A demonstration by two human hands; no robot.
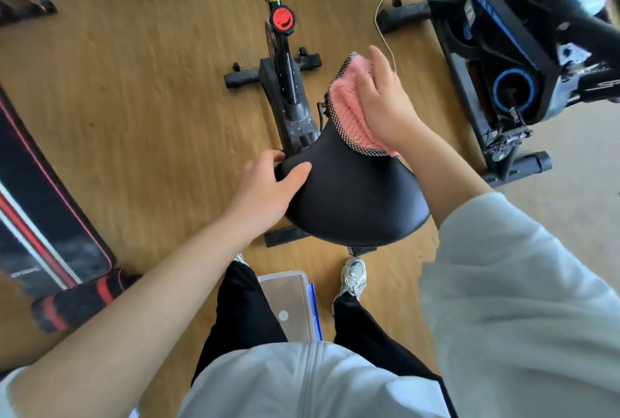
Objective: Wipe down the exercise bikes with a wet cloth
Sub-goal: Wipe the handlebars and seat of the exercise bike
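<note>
Lidded clear box [285, 300] between feet, contents unclear. Pink checker-edged cloth [345, 109] pressed on black saddle [352, 196] by flat right hand [385, 102]; left hand [268, 189] gripping saddle edge.

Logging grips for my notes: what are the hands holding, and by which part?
The left hand grips the black saddle by its left edge, thumb on top. The right hand presses the pink cloth flat onto the saddle's narrow front.

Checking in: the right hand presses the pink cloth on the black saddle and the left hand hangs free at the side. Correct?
Not quite. The head view shows the left hand gripping the edge of the black saddle, not hanging free. The rest holds: the right hand presses the pink cloth on the saddle.
</note>
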